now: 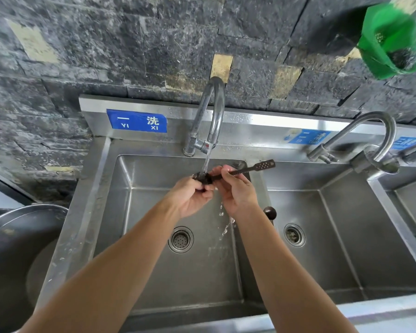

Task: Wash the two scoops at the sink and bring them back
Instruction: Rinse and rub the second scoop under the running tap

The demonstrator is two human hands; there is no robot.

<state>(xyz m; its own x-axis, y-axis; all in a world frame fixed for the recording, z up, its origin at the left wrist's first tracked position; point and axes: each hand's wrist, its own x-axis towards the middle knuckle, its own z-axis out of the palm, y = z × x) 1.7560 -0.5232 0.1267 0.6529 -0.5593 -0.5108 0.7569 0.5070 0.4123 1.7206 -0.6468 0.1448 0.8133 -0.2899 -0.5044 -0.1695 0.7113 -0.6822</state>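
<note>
Over the steel sink's (101, 188) back edge, our left hand (190, 198) and right hand (238, 191) clasp one scoop (240, 171) under running water (207, 159).

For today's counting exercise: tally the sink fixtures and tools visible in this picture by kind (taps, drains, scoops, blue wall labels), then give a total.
Taps: 2, the running tap and the dry tap
Drains: 2, left drain and right drain
Scoops: 2, the held scoop and a dark scoop on the divider
Blue labels: 3
Total: 9
</note>
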